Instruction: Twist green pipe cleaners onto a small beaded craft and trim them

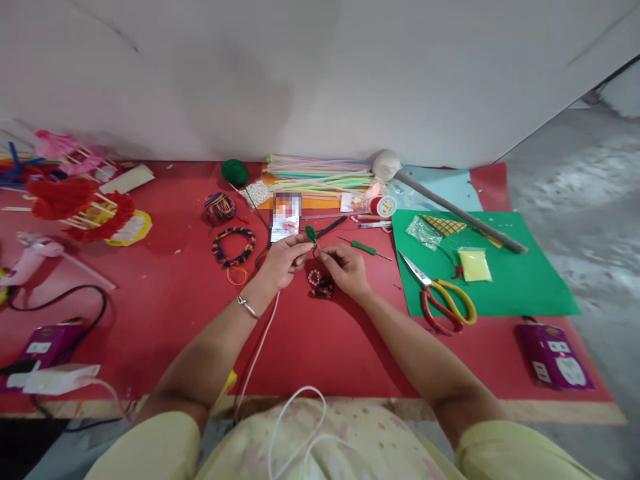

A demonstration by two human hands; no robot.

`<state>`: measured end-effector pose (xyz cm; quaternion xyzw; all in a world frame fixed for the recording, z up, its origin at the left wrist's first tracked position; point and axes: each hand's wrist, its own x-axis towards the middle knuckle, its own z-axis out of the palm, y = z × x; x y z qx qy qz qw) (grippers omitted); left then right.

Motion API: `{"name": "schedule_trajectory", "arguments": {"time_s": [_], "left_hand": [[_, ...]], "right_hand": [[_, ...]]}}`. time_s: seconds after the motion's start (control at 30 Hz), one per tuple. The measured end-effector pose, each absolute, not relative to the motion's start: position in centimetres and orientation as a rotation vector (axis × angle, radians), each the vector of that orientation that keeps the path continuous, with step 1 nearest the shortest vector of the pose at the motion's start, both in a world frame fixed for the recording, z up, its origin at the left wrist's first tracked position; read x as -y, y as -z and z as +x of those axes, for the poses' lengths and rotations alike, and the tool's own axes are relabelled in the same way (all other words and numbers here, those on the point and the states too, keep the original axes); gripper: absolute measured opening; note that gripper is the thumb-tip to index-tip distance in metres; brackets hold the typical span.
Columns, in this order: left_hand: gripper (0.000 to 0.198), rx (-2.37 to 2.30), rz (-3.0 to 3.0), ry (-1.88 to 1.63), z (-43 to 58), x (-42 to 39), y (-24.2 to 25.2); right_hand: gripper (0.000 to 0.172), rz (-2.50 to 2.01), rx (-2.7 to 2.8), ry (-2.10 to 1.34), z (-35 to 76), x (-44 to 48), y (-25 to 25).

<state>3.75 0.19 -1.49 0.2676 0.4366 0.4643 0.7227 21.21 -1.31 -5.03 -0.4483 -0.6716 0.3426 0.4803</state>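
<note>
Both hands meet over the red mat (165, 300). My left hand (285, 259) is closed in a pinch on a small green leaf-like piece (311, 233) on a thin dark stem. My right hand (346, 267) is closed too, its fingertips pinching the same stem just below the leaf. Under the hands lie a small ring of white beads (313, 277) and a dark multicoloured woven piece (325, 288). A metal bangle (247, 307) sits on my left wrist.
A phone (286, 215) lies beyond the hands, next to a woven bracelet ring (233, 245) and yarn balls (220, 207). On the right, a green sheet (520, 287) carries scissors (443, 300) and small bags. A green-handled tool (364, 247), straws (320, 175), power strips (554, 355) and red and pink crafts (75, 207) lie around.
</note>
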Motion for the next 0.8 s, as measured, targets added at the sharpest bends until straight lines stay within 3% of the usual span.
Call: {"name": "schedule_trajectory", "arguments": {"time_s": [0.33, 0.8], "left_hand": [[0.034, -0.848, 0.393, -1.118, 3.4, -0.9, 2.3], [0.03, -0.952, 0.545, -1.135, 3.9, -0.4, 2.8]], "right_hand": [[0.015, -1.129, 1.689, -0.863, 21.2, 1.3, 4.4], [0.016, -1.071, 1.706, -0.901, 21.3, 1.4, 4.3]]}}
